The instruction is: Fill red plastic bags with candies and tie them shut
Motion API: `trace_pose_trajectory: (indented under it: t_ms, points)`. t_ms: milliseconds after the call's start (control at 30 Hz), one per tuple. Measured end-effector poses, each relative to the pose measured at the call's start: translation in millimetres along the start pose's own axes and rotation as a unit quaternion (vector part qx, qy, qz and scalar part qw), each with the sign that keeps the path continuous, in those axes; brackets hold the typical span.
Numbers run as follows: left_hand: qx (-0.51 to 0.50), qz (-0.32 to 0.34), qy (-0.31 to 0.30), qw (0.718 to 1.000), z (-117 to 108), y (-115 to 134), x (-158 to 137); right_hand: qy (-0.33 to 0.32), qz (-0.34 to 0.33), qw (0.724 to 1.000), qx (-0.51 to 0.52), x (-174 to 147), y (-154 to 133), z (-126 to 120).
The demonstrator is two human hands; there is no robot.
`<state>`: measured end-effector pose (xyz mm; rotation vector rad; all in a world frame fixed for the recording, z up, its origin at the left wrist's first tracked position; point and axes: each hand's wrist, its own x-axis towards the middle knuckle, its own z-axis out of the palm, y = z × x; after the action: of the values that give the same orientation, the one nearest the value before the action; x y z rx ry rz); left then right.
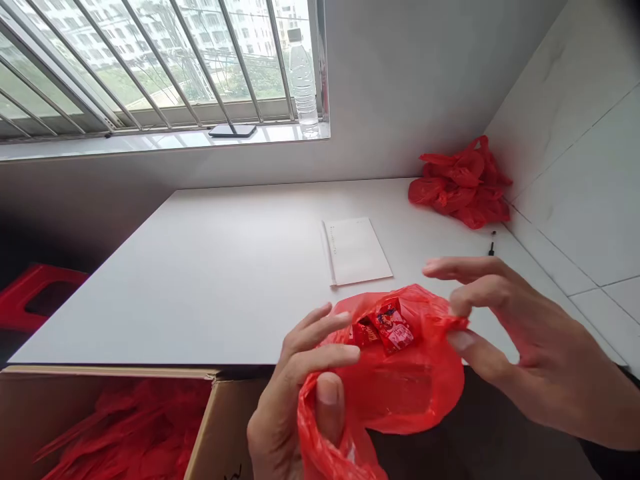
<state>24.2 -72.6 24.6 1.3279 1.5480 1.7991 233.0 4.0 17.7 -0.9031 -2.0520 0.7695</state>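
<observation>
A red plastic bag (400, 393) hangs between my two hands just off the table's front edge, its mouth spread wide. Inside it lie a few small red printed packets (394, 327), which look like wrapped sweets. My left hand (305, 393) grips the bag's near left rim, thumb inside and fingers outside. With thumb and forefinger, my right hand (520, 340) pinches the bag's right rim; its other fingers are raised.
A white table (225, 267) bears a pale booklet (357, 250) and a heap of red plastic bags (465, 183) in the right corner. An open cardboard box (207, 427) of red bags stands at lower left, near a red stool (35, 293). On the sill are a bottle (303, 87) and a phone (233, 131).
</observation>
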Motion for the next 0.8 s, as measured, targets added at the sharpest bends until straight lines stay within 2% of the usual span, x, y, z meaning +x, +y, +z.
trace_pose_trajectory:
  t_ms: [33,100,167,200,267,333,400,467,533,600,667,733,800]
  points:
    - [-0.056,-0.043,-0.031,0.997,1,4,5,0.024,0.008,0.998,0.053,-1,-6,-3]
    - [-0.141,-0.174,-0.105,0.969,5,12,13,0.035,0.016,0.990,0.136,-2,-15,-2]
    - [-0.152,-0.271,-0.166,0.936,11,18,19,-0.001,-0.011,0.990,0.143,2,-20,7]
    - [-0.137,-0.286,-0.185,0.930,13,19,21,-0.025,-0.040,0.991,0.126,5,-22,12]
    - [-0.098,-0.274,-0.222,0.931,17,21,23,-0.059,-0.104,0.989,0.090,13,-26,21]
    - [-0.073,-0.261,-0.250,0.930,17,19,22,-0.053,-0.138,0.986,0.074,20,-27,26]
    - [-0.054,-0.259,-0.248,0.932,13,16,18,-0.022,-0.131,0.988,0.075,23,-27,24]
    - [-0.031,-0.241,-0.217,0.946,7,13,14,-0.002,-0.091,0.994,0.068,22,-26,19]
    - [-0.015,-0.216,-0.198,0.956,2,10,13,0.000,-0.054,0.997,0.058,21,-25,15]
    - [-0.011,-0.205,-0.207,0.957,1,8,14,-0.004,-0.040,0.997,0.062,19,-25,13]
    - [0.002,-0.189,-0.212,0.959,3,5,14,-0.002,-0.057,0.997,0.056,19,-27,13]
    - [0.040,-0.136,-0.214,0.966,7,2,10,-0.007,-0.090,0.996,0.014,21,-31,14]
    - [0.075,-0.065,-0.263,0.960,10,1,3,-0.032,-0.125,0.991,-0.039,24,-34,14]
